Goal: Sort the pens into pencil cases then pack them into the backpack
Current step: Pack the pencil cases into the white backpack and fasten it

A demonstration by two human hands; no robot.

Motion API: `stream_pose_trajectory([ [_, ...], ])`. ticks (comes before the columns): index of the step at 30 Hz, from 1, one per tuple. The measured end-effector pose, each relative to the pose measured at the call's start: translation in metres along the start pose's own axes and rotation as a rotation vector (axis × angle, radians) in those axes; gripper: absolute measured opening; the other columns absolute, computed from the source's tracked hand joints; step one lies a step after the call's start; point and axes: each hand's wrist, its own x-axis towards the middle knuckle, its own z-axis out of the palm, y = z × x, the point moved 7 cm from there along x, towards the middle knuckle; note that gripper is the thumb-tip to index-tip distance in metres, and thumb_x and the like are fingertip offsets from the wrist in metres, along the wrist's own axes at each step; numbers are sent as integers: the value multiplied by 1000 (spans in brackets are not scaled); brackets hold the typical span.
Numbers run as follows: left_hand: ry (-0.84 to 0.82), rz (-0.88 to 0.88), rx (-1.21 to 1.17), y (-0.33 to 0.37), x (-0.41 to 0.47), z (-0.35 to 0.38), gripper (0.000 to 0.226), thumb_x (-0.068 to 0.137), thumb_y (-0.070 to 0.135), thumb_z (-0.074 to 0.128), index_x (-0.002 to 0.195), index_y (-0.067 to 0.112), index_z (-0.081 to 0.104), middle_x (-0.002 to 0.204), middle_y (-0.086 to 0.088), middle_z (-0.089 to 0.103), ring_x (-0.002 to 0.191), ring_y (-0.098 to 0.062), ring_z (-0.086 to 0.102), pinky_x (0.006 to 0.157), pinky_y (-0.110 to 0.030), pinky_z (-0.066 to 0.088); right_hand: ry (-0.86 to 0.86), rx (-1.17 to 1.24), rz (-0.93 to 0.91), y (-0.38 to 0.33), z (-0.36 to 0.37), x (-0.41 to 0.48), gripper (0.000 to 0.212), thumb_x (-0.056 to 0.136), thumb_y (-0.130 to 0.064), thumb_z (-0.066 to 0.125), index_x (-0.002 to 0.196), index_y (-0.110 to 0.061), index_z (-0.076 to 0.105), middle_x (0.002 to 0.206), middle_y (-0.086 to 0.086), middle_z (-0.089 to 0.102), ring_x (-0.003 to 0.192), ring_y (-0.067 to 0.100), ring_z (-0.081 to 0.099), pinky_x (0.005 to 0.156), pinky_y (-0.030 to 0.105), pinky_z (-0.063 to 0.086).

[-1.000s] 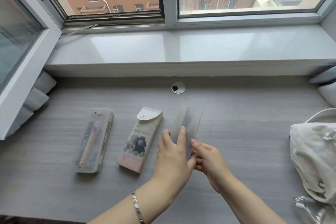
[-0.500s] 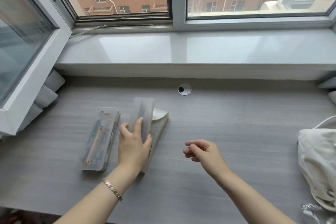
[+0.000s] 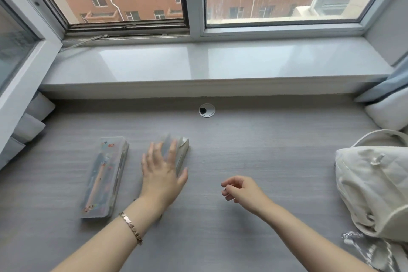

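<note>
While the left hand (image 3: pixel 162 175) lies flat with its fingers (image 3: pixel 152 152) spread wide over the stacked pencil cases, the right hand (image 3: pixel 241 190) hangs just above the grey table (image 3: pixel 254 154) with its fingers loosely curled and nothing in them. Under the left palm a frosted pencil case (image 3: pixel 166 142) rests on top of a second case (image 3: pixel 183 152), whose pale flap and right edge show past the fingertips; whether the hand presses on the top case or only hovers just over it cannot be told, as the hand is blurred. Just beside them, to the left, a clear pencil case (image 3: pixel 103 179) lies flat on the table with pens visible through its lid. A white backpack (image 3: pixel 375 185) sits at the right edge of the table, well apart from the cases. A bracelet (image 3: pixel 130 227) circles the left wrist. Near the back of the table is a round cable hole (image 3: pixel 206 110), below the window sill (image 3: pixel 220 62).
</note>
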Motion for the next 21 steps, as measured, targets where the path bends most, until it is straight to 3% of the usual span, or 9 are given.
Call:
stream_pose_trajectory([
  [2, 15, 230, -106, 40, 3, -11, 43, 75, 36, 52, 105, 8, 64, 93, -15, 65, 85, -35, 66, 73, -40, 54, 7, -96, 0, 2, -14, -1, 16, 89, -8, 46, 91, -18, 58, 80, -1, 62, 71, 11, 58, 64, 18, 43],
  [4, -83, 418, -166, 84, 4, -16, 48, 77, 38, 31, 84, 10, 68, 77, -8, 68, 69, -31, 66, 59, -32, 52, 26, -177, -17, 1, -32, -6, 16, 89, -11, 47, 94, -19, 60, 85, 1, 62, 79, 14, 58, 72, 23, 44],
  [6, -179, 549, -76, 124, 1, -10, 51, 83, 39, 23, 94, 12, 65, 93, -5, 68, 85, -30, 65, 67, -31, 48, 72, -323, -51, -2, -62, -19, 21, 90, -15, 48, 103, -17, 64, 93, 2, 64, 85, 13, 57, 74, 22, 41],
  [8, -276, 572, 38, 153, 1, 2, 36, 94, 33, 33, 110, 14, 58, 112, -3, 62, 103, -27, 59, 78, -29, 45, 158, -522, -89, -5, -99, -38, 26, 91, -20, 47, 111, -17, 63, 104, 1, 66, 90, 13, 57, 77, 21, 41],
  [12, -319, 641, 6, 210, -3, 4, 28, 95, 33, 39, 114, 20, 55, 117, 0, 60, 107, -23, 57, 80, -27, 43, 407, -790, -122, -3, -186, -90, 25, 92, -23, 47, 110, -18, 63, 108, 1, 68, 104, 21, 59, 83, 28, 43],
  [15, -329, 731, 18, 245, -12, 7, 28, 95, 33, 38, 113, 21, 56, 116, 2, 61, 105, -22, 58, 80, -27, 44, 683, -909, -153, 11, -247, -138, 20, 89, -29, 54, 91, -13, 67, 95, 4, 66, 95, 25, 59, 78, 33, 42],
  [17, -339, 759, 14, 256, -18, 7, 28, 95, 33, 38, 113, 22, 56, 116, 2, 61, 104, -23, 59, 81, -28, 46, 808, -995, -142, 31, -273, -155, 33, 83, -41, 57, 70, -12, 65, 78, 6, 64, 81, 29, 61, 77, 39, 45],
  [21, -346, 800, -4, 273, -27, 6, 27, 95, 33, 38, 112, 23, 57, 114, 3, 61, 102, -22, 59, 82, -29, 45, 786, -1164, -59, 82, -283, -158, 59, 82, -60, 30, 55, -15, 57, 63, 2, 60, 64, 25, 60, 56, 37, 47],
])
